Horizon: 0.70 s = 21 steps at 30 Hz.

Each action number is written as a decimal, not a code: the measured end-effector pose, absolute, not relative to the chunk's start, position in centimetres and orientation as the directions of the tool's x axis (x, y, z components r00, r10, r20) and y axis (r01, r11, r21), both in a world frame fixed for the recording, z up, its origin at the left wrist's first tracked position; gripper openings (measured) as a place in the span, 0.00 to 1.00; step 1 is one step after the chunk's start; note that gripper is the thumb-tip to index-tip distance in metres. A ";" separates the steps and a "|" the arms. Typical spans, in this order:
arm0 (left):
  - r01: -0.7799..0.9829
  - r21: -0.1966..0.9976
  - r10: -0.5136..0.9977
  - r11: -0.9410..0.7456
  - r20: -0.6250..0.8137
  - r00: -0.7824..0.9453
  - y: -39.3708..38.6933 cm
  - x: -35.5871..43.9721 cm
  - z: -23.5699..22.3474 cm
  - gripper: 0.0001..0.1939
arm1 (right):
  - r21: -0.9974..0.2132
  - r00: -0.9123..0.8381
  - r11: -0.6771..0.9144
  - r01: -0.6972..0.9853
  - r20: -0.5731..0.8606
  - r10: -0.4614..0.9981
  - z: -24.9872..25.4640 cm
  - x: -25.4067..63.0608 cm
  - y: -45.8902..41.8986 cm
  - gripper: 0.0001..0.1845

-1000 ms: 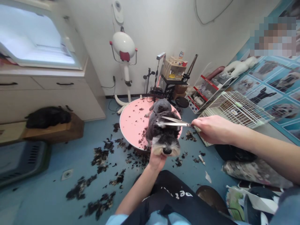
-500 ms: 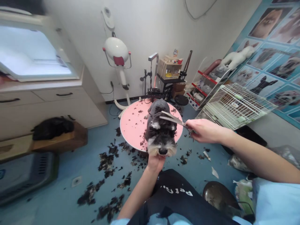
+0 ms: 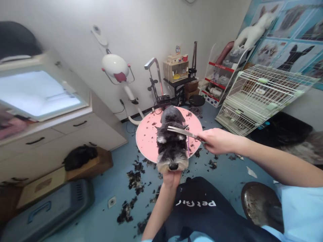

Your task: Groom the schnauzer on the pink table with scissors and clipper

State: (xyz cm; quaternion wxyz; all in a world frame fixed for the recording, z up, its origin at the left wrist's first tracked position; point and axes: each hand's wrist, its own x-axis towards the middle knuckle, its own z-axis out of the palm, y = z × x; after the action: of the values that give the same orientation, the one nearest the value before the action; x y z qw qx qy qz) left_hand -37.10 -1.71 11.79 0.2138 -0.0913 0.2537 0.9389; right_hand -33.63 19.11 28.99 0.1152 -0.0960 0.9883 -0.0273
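A grey and black dog (image 3: 172, 148) with a pale muzzle faces me on a round pink grooming table (image 3: 147, 134) strewn with dark hair clippings. Under its chin, my left hand (image 3: 172, 178) is closed around the lower muzzle; the fingers are mostly hidden by the fur. My right hand (image 3: 214, 139) grips a pair of scissors (image 3: 184, 131) by the handles. The blades point left across the top of the dog's head and lie nearly together, slightly parted at the tips. A purple comb-like thing (image 3: 188, 145) shows beside the dog's head, partly hidden.
Dark hair clumps (image 3: 135, 178) litter the blue floor. A white wire cage (image 3: 257, 94) stands right, a stool (image 3: 262, 205) near my right side. At left are cabinets (image 3: 68, 131) and a pet carrier (image 3: 58, 205). Behind the table stand a dryer (image 3: 116, 69) and a metal arm (image 3: 157, 72).
The scissors have levelled and their blades have drawn closer together over the dog's head. The dog's head has straightened slightly in my left hand. My view has tilted and shifted.
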 end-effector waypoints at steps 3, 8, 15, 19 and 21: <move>-0.422 0.474 0.327 -0.773 -0.273 -0.905 -1.9 -37.2 11.4 0.29 | -0.189 -0.952 0.959 -0.210 -0.184 -0.244 28.6 -33.6 19.2 0.14; -0.426 0.516 0.329 -0.743 -0.273 -0.904 -2.2 -37.4 11.6 0.26 | -0.367 -0.939 0.899 -0.239 -0.150 -0.311 28.4 -33.8 19.5 0.13; -0.394 0.528 0.318 -0.752 -0.233 -0.919 -2.6 -37.4 11.1 0.29 | -0.486 -0.919 0.855 -0.181 -0.225 -0.322 28.4 -34.2 19.9 0.09; -0.409 0.539 0.323 -0.736 -0.251 -0.913 -2.9 -37.3 10.5 0.28 | -0.543 -0.911 0.823 -0.169 -0.233 -0.341 27.9 -34.4 20.1 0.09; -0.405 0.530 0.311 -0.745 -0.261 -0.914 -3.0 -37.3 10.6 0.31 | -0.565 -0.908 0.806 -0.176 -0.222 -0.354 27.6 -34.4 20.2 0.09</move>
State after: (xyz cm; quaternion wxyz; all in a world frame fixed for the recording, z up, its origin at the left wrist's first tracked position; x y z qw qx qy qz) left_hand -37.28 -2.96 10.60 0.1922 -0.0782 0.3006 0.9309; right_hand -34.43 20.22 27.55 0.1605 -0.1415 0.9367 -0.2773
